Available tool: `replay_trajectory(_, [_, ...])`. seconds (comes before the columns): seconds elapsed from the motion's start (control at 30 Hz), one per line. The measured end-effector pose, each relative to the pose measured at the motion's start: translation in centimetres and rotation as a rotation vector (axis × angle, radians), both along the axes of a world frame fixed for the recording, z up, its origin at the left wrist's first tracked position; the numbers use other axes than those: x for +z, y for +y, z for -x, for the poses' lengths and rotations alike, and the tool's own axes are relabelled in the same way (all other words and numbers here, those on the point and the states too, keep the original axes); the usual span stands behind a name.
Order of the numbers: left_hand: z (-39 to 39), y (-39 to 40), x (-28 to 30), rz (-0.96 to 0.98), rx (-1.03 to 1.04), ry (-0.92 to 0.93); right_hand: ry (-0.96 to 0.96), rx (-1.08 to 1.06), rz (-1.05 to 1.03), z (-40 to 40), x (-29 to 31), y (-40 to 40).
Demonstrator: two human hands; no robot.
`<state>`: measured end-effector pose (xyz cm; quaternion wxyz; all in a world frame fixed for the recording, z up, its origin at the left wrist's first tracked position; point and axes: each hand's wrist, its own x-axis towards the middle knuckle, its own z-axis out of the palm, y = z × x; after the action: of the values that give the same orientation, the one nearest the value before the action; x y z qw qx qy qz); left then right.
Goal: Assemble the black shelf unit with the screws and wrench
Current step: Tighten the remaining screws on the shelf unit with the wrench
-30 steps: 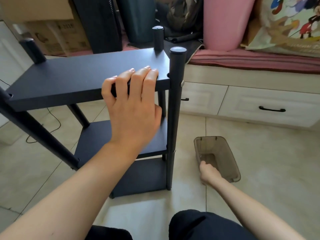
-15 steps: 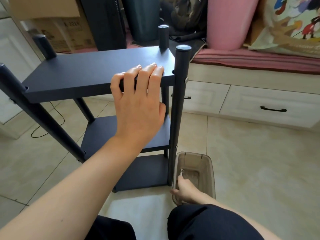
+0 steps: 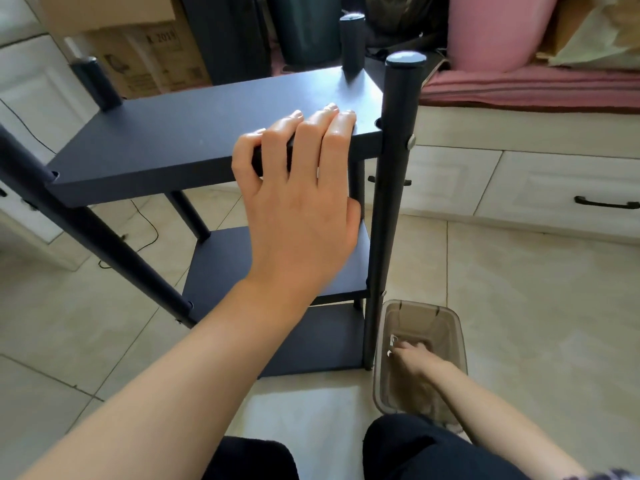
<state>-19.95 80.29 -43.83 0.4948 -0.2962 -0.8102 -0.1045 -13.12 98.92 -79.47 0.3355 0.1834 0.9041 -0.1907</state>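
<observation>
The black shelf unit [image 3: 207, 133] stands upright on the tiled floor, with three boards between round black posts. My left hand [image 3: 301, 216] grips the front edge of the top board, fingers over the top and thumb beneath, next to the front right post [image 3: 394, 202]. A silver screw head [image 3: 411, 142] shows on that post at top-board height. My right hand [image 3: 414, 356] reaches down into a translucent brown bin [image 3: 459, 337] beside the post's foot. Its fingertips touch a small silver metal piece [image 3: 393, 342]; whether they pinch it is unclear.
A white drawer bench [image 3: 519, 188] with black handles and a pink cushion runs behind on the right. Cardboard boxes [image 3: 145, 60] and dark luggage stand behind the shelf. A thin cable [image 3: 145, 233] lies on the floor at left. My knees sit at the bottom edge.
My right hand dragged the bin from the open floor to the foot of the front right post, then moved from its rim down inside it. My left hand kept its grip.
</observation>
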Motion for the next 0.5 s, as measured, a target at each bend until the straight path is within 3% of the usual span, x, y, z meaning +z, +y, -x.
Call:
replay_trajectory(0.2, [0.0, 0.3, 0.1, -0.015, 0.017, -0.004, -0.039, 0.033, -0.052, 0.6, -1.9, -0.6])
replay_trajectory(0.5, [-0.2, 0.2, 0.2, -0.006, 0.029, -0.013, 0.146, 0.228, -0.081, -2.1, -2.8, -1.4])
